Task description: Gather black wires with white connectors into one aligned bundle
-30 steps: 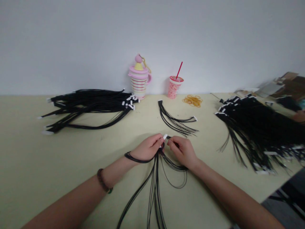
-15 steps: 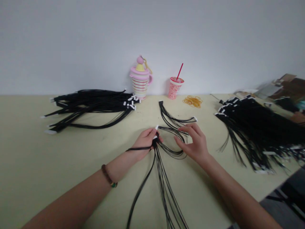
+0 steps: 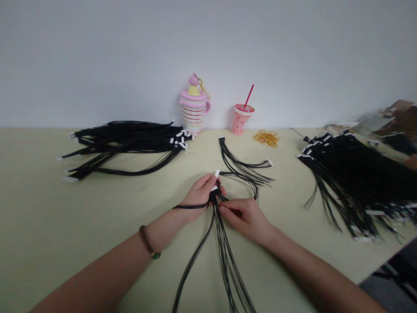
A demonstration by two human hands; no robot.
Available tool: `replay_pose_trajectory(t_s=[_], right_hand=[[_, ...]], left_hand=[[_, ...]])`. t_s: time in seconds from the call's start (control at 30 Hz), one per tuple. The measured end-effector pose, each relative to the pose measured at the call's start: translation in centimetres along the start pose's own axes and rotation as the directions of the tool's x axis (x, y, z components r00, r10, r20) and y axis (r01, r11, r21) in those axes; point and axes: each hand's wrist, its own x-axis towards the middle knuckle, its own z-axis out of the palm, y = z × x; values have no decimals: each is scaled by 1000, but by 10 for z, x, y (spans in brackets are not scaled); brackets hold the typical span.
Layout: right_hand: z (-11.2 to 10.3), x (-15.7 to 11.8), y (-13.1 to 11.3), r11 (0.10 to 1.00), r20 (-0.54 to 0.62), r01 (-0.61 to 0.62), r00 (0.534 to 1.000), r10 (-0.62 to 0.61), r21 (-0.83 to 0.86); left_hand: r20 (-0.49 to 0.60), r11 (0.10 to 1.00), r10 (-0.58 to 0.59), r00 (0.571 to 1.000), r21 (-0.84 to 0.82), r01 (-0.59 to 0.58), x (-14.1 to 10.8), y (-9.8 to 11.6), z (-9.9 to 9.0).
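My left hand (image 3: 202, 193) is closed on a black wire harness (image 3: 219, 234) with white connectors, one of them sticking up past my thumb. Its long wires hang toward me, and one strand loops over my wrist. Close beside it on the right, my right hand (image 3: 246, 217) pinches some of the thin black wires, fingertips just below the held connectors. Just beyond my hands another black wire harness (image 3: 239, 163) lies on the table, with a dark connector at its far end and a white one at the right.
A pile of black harnesses (image 3: 127, 139) lies at left, a larger pile (image 3: 361, 169) at right. Along the wall stand a striped pink-lidded mug (image 3: 192, 113) and a pink cup with a straw (image 3: 241, 121). Yellow rubber bands (image 3: 266, 138) lie beside the cup. Boxes (image 3: 378, 121) fill the far right.
My right hand has moved left and down to the held harness, its fingers going from spread to pinched on the wires. My left hand keeps its hold.
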Motion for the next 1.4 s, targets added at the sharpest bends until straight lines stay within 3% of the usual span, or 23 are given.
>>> replay_pose_trajectory(t_s=[0.13, 0.3, 0.47, 0.57, 0.63, 0.8, 0.9, 1.0, 1.1, 1.23, 1.33, 1.4], right_hand=[[12, 3, 1, 984, -64, -129, 988, 138, 124], [14, 5, 1, 981, -110, -123, 984, 140, 152], [10, 5, 2, 983, -105, -125, 985, 140, 134], [10, 5, 7, 976, -107, -151, 980, 169, 158], [10, 5, 11, 965, -105, -149, 979, 175, 215], [8, 6, 10, 900, -46, -195, 972, 231, 389], [7, 7, 6, 843, -6, -230, 964, 267, 487], [7, 7, 5, 836, -32, -218, 962, 271, 504], [-1, 8, 5, 790, -34, -209, 960, 279, 576], [-30, 8, 7, 624, 5, -170, 966, 258, 762], [-61, 6, 12, 534, -141, -49, 940, 309, 844], [-80, 4, 18, 626, -326, 45, 882, 341, 778]], left_hand=[[29, 990, -14, 999, -140, 18, -2, -2, 3], [46, 990, -18, 999, -138, 24, 0, -3, 1], [154, 991, -13, 988, 137, -9, 2, 10, -8], [161, 911, 14, 987, 405, -79, 3, 20, -13], [176, 873, -21, 984, 483, -68, 5, 25, -18], [247, 937, -241, 939, 311, 159, 8, 33, -32], [277, 944, -306, 911, 215, 252, 7, 38, -35], [271, 944, -327, 905, 126, 304, 6, 37, -35], [239, 962, -271, 932, 31, 272, 6, 31, -34], [174, 963, -238, 956, -87, 256, 6, 25, -30], [151, 958, -250, 956, -106, 267, 5, 25, -28], [143, 959, -247, 958, -103, 263, 4, 26, -26]])
